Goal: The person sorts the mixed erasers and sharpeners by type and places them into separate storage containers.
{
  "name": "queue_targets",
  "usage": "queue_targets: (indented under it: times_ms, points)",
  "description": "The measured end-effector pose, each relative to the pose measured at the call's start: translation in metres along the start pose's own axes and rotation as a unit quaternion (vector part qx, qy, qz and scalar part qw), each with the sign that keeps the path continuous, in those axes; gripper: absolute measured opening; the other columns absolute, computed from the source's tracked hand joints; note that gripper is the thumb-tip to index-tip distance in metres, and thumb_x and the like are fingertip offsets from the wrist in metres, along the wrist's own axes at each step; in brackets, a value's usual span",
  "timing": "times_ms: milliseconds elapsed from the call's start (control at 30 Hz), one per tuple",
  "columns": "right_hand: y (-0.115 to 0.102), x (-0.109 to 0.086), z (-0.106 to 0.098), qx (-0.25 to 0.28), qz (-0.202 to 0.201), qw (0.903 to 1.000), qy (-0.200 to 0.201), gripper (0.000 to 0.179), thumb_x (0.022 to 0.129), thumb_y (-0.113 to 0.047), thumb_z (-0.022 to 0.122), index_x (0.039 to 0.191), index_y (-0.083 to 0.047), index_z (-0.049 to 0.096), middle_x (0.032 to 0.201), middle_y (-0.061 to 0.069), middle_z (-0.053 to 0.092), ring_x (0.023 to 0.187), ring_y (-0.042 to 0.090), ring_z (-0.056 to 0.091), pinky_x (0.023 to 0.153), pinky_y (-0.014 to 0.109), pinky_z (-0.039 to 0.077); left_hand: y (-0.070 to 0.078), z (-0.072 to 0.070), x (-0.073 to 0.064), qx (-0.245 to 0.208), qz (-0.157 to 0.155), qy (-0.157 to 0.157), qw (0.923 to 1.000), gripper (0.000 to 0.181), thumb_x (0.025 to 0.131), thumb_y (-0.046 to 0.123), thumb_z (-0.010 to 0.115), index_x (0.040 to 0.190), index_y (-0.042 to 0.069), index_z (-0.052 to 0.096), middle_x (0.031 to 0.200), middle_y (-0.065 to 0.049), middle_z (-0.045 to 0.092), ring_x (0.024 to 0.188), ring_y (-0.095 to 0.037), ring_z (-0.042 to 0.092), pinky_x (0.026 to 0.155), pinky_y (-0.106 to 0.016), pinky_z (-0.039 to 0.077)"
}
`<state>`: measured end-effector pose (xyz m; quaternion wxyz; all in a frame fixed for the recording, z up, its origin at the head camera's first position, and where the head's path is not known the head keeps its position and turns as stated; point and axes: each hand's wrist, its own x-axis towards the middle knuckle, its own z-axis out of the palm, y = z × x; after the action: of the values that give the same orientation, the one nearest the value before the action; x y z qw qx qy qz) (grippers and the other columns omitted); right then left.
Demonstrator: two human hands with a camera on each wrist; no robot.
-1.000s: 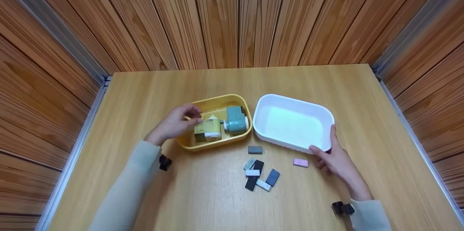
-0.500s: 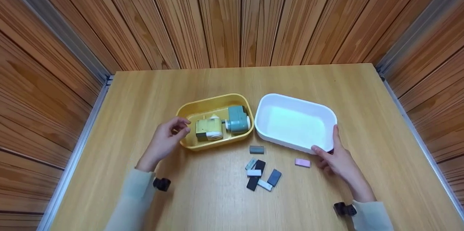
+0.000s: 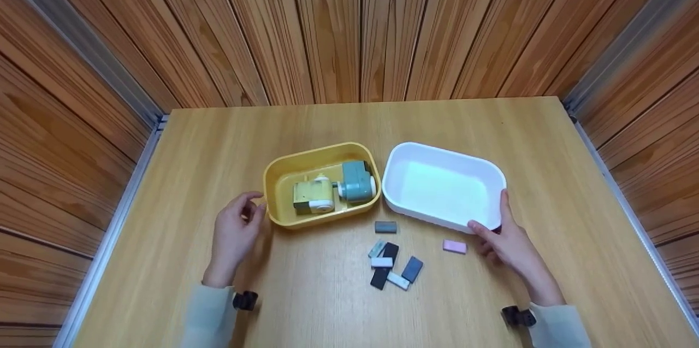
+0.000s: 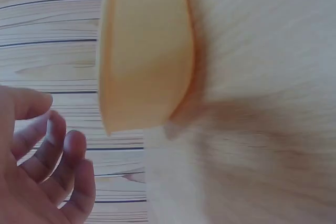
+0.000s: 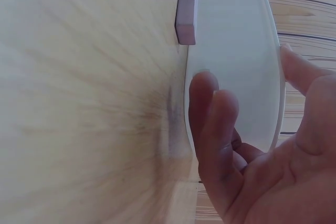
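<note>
In the head view my left hand [image 3: 235,233] hovers beside the left end of a yellow tray [image 3: 276,173], fingers loosely bent and holding nothing; the left wrist view shows them apart from the tray's wall. The tray holds a boxy yellow-green item [image 3: 312,190] with white round parts and a similar teal one [image 3: 356,181]. My right hand [image 3: 510,241] grips the near right corner of a white tray [image 3: 431,216], fingertips at its rim and outer wall. Nothing lies inside the white tray. A pink block [image 3: 454,246] sits just in front of it.
Several small blocks in black, white, grey and blue, among them a blue block [image 3: 412,269], lie loosely grouped on the wooden table [image 3: 306,293]. A grey block [image 3: 385,226] is close to the trays. Wood-panelled walls [image 3: 338,31] enclose the table.
My left hand has drawn back from over the yellow-green item, out of the yellow tray, to beside its left end. The right hand stays at the white tray's corner.
</note>
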<state>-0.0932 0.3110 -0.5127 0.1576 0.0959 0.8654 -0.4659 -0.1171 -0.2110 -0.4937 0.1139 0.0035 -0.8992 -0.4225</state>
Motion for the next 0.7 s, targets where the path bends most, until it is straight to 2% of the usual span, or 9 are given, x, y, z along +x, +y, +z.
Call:
queue_targets:
  times_ms: [200, 467, 700]
  points:
    - [0.001, -0.001, 0.000, -0.001, 0.000, 0.9999, 0.013, 0.112, 0.090, -0.060, 0.064, 0.151, -0.037, -0.027, 0.084, 0.014, 0.063, 0.070, 0.025, 0.062, 0.055, 0.036, 0.052, -0.005, 0.007, -0.008, 0.022, -0.033, 0.006, 0.9992, 0.035, 0.096, 0.017, 0.066, 0.130, 0.009, 0.062, 0.083, -0.004, 0.062, 0.072, -0.018, 0.055, 0.060, -0.028, 0.046]
    - [0.001, -0.002, -0.002, -0.007, 0.001, 0.9999, 0.014, 0.113, 0.088, -0.063, 0.064, 0.151, -0.037, -0.025, 0.086, 0.015, 0.062, 0.070, 0.026, 0.062, 0.057, 0.037, 0.053, -0.006, 0.021, -0.017, 0.031, -0.073, -0.028, 0.9964, 0.053, 0.097, 0.027, 0.065, 0.144, 0.009, 0.050, 0.087, -0.004, 0.064, 0.071, -0.019, 0.056, 0.062, -0.030, 0.047]
    - [0.000, -0.001, 0.000, -0.007, -0.007, 0.9998, 0.015, 0.113, 0.087, -0.063, 0.065, 0.152, -0.036, -0.024, 0.086, 0.016, 0.062, 0.071, 0.026, 0.061, 0.058, 0.036, 0.053, -0.006, 0.031, -0.023, 0.034, -0.088, -0.037, 0.9949, 0.063, 0.098, 0.032, 0.063, 0.152, 0.009, 0.040, 0.082, -0.002, 0.063, 0.068, -0.019, 0.055, 0.062, -0.031, 0.047]
